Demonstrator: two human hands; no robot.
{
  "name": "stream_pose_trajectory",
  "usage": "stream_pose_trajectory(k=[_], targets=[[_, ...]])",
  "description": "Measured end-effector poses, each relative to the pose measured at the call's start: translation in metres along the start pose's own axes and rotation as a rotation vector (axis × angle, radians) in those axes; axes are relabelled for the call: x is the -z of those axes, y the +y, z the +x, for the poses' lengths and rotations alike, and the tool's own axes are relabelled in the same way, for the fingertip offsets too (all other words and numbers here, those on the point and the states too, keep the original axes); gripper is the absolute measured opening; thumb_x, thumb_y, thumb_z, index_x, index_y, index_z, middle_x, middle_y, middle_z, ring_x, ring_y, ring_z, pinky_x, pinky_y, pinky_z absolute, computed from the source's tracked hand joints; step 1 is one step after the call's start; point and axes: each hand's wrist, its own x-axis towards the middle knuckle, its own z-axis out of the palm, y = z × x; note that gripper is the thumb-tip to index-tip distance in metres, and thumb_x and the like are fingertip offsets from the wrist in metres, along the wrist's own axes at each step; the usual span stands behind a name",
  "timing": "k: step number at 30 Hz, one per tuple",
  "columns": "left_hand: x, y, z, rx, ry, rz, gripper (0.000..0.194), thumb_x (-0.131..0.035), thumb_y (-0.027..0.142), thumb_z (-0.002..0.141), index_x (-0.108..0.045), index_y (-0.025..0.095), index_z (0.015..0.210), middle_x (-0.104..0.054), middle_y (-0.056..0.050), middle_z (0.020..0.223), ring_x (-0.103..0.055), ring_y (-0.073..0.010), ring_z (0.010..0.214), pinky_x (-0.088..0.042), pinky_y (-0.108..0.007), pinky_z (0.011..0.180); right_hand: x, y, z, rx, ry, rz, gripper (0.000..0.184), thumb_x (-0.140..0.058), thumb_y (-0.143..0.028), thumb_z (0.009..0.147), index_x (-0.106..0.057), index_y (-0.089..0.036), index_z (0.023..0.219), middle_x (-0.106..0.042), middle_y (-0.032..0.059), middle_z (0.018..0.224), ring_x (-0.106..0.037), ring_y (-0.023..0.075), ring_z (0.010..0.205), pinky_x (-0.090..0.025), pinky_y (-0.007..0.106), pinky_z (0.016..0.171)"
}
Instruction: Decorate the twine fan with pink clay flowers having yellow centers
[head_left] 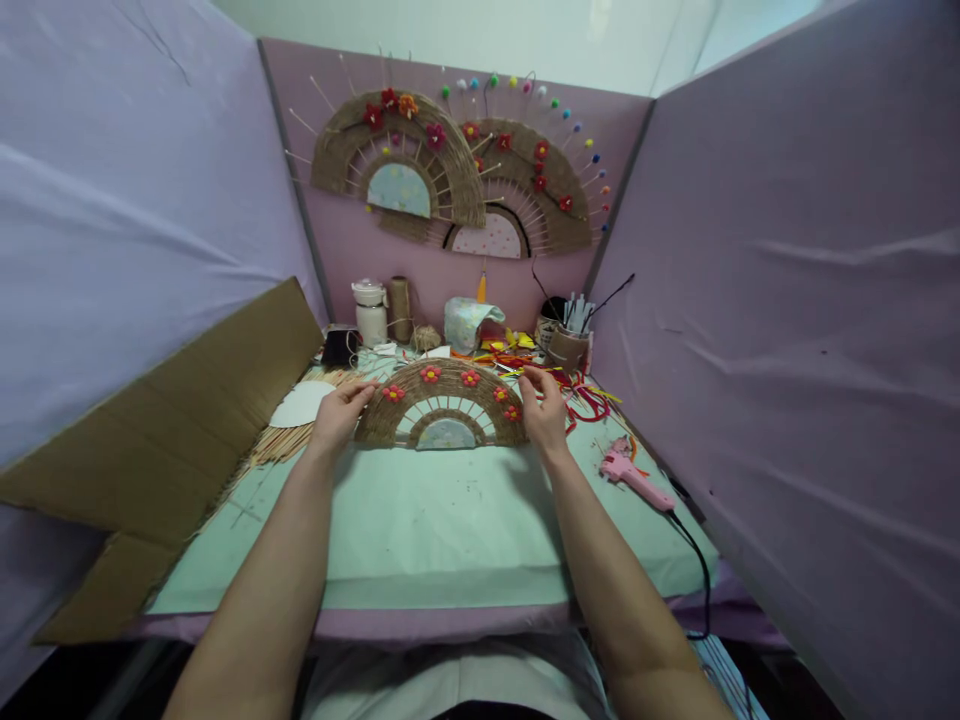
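A half-round twine-woven fan (pixel 450 371) stands near the middle of the mint-green table, its straight side down. Small red flowers with yellow centres dot its band, and a pale patterned half-circle (pixel 445 434) sits at its base, with thin sticks showing between. My left hand (pixel 337 412) pinches the fan's left edge, thumb and fingers closed. At the opposite edge my right hand (pixel 544 412) has its fingers bent round the rim. Parts of both hands' fingertips are hidden.
A pink glue gun (pixel 637 478) with a black cord lies at right. Red and yellow strips (pixel 592 402) clutter the back right. Thin sticks and a white oval (pixel 304 404) lie left, beside a cardboard sheet (pixel 180 430). Two larger fans (pixel 450 150) hang on the back panel.
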Motion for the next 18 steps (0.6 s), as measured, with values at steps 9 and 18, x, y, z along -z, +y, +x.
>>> stream_pose_trajectory(k=[9,18], targets=[[0.0,0.003,-0.001,-0.062,-0.017,0.037,0.046,-0.069,0.052,0.066,-0.075,0.015,0.093,-0.074,-0.01,0.1,-0.065,-0.0236,0.097,-0.049,-0.032,0.085,-0.029,-0.047,0.057,0.127,-0.469,0.014,0.023,-0.063,-0.031,0.084,-0.073,-0.02,0.102,-0.075,0.0055,0.1,-0.067,0.0194,0.093,-0.048,0.029,0.085],[-0.001,0.008,-0.004,-0.1,-0.019,0.064,0.042,-0.067,0.051,0.068,-0.075,0.016,0.089,-0.074,-0.009,0.098,-0.064,-0.0249,0.101,-0.046,-0.035,0.091,-0.039,-0.055,0.07,0.15,-0.631,0.003,0.022,-0.061,-0.028,0.084,-0.077,-0.021,0.096,-0.076,0.0025,0.1,-0.067,0.019,0.091,-0.048,0.028,0.083]])
